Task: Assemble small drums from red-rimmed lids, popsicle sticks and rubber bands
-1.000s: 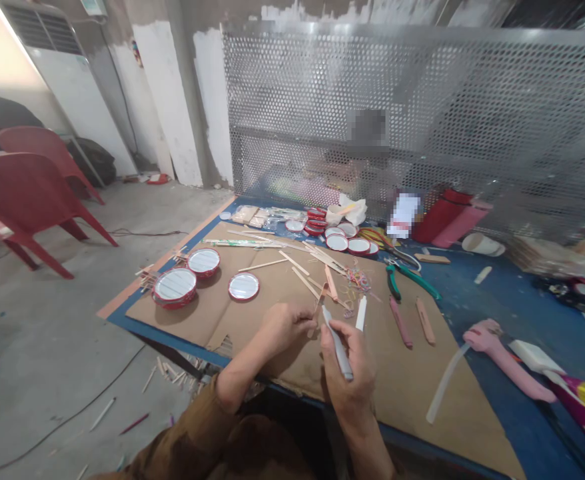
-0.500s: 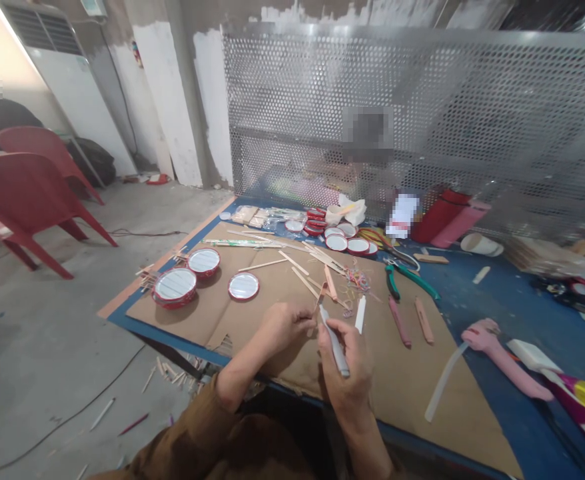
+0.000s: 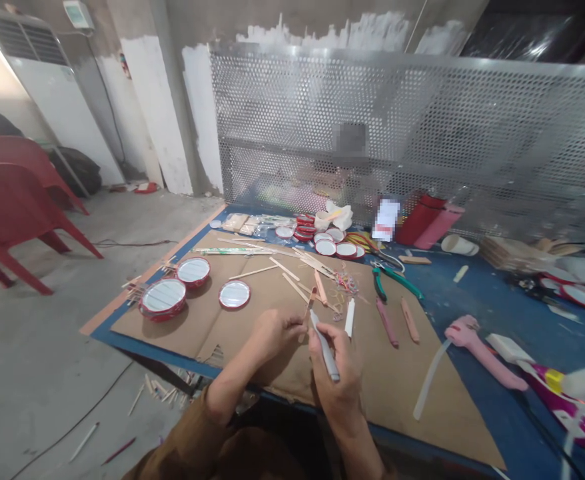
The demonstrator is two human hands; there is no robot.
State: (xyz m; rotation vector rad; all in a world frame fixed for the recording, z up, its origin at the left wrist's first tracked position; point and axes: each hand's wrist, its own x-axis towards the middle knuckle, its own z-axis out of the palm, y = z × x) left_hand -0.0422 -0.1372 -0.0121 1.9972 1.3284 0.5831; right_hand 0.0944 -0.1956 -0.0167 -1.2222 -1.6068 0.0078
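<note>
My left hand pinches a thin wooden stick that stands slanted above the cardboard. In my right hand is a grey-white marker-like tube, its tip close to the stick; whether they touch I cannot tell. A white tube lies just right of my right hand. Beyond the hands are an orange tube, loose wooden sticks and a tangle of coloured rubber bands. Round red-rimmed pieces lie to the left, two of them thicker drums.
Green-handled pliers, a pink glue gun and a purple tool lie on the right. A perforated metal screen stands behind the blue table. Red chairs are at the left.
The camera view has shifted, so the table items appear further left and slightly lower. Both hands keep hold of the stick and the tube in nearly the same pose.
</note>
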